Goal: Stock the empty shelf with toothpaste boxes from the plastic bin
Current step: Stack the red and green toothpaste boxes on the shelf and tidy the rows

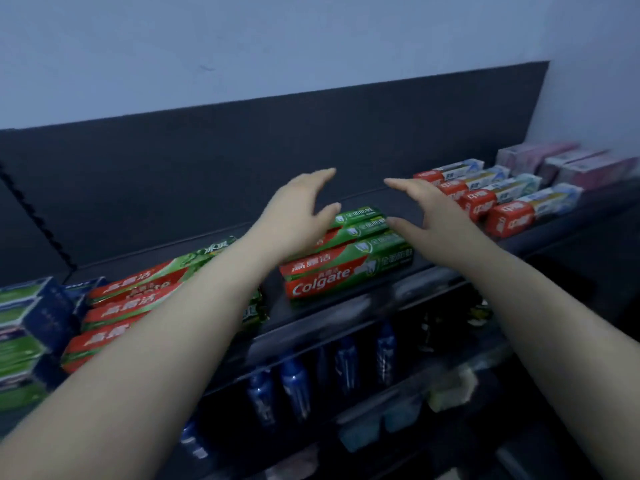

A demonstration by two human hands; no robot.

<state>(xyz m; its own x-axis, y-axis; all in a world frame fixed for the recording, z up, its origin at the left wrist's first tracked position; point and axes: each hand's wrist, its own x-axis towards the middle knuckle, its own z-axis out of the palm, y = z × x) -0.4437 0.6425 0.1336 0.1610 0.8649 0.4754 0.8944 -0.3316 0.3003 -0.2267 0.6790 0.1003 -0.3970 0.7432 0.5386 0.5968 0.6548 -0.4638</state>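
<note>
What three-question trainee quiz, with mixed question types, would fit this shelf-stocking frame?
1. True or false: the left hand is closed around a box.
2. Multiple choice: the red-and-green Colgate toothpaste boxes between the hands sit on (A) the dark top shelf, (B) the floor, (C) a plastic bin.
3. Fill in: on the lower shelf, beneath the Colgate stack, stand dark blue ____.

Key
1. False: both the left hand and the right hand are open, fingers spread, either side of the stack.
2. A.
3. Bottles.
</note>
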